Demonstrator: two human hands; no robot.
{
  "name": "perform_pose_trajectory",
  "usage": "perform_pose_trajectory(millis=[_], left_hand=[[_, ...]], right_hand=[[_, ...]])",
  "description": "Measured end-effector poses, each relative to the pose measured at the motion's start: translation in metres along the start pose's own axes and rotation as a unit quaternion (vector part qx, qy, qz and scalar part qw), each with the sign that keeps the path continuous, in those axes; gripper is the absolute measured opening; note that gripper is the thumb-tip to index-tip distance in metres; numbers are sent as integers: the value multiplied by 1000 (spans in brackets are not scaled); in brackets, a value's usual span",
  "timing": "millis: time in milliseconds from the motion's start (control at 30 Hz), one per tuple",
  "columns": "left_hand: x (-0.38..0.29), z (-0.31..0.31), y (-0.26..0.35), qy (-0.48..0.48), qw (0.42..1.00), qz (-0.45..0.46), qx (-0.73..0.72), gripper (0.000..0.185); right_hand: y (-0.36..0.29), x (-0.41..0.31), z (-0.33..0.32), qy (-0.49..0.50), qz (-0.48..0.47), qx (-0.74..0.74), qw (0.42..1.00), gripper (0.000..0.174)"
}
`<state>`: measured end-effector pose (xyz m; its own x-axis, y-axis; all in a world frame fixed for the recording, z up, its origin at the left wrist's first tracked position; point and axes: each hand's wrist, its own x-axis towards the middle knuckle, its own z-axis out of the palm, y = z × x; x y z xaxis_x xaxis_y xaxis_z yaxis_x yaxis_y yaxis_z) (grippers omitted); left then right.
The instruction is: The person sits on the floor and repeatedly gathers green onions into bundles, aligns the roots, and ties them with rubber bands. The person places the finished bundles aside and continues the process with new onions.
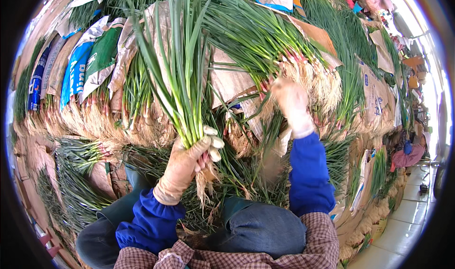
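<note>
My left hand (188, 162), in a pale glove, grips a small bunch of leafy allium plants (188, 109), green garlic or onions. The leaves point up and away from me; pale roots (203, 189) hang below the fist. My right hand (291, 103), also gloved, is motion-blurred beside a heap of the same plants (256, 37). Its fingertips are by the reddish stem bases, close to the heap's long straw-coloured roots (312, 80). Whether those fingers hold anything is hidden by the blur. Loose green leaves (256, 183) lie thickly between my knees.
Rows of bundled plants (142, 91) lie ahead, partly covered by printed sacks (76, 69). A smaller pile (81, 158) sits at left near my boot (135, 180). Cardboard (316, 30) lies behind the heap. At far right are a person's pink hat (407, 158) and a tiled floor (408, 212).
</note>
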<state>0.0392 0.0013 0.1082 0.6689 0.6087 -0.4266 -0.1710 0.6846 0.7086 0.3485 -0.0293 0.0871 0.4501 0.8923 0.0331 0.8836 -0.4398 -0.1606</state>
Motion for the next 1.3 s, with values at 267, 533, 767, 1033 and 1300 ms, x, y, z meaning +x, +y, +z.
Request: perform_pose_trajectory(millis=[267,533,767,1033,1300], left_hand=[[38,-22,-30,39,993,-30,-105,17],[68,2,-52,-5,999,-13,-43,20],[55,-22,-88,19,977,-64,-200,19],[22,-40,-90,2,979,-88,-186,16],[12,-47,-84,-32,990,-125,-63,18]], right_hand=[[12,9,-24,185,-45,-106,976,21],[-41,-76,27,132,-261,-320,901,16],[-22,-53,19,60,-65,-9,996,33],[46,2,37,-6,-93,-66,993,38],[-56,-119,39,43,-128,382,914,53]])
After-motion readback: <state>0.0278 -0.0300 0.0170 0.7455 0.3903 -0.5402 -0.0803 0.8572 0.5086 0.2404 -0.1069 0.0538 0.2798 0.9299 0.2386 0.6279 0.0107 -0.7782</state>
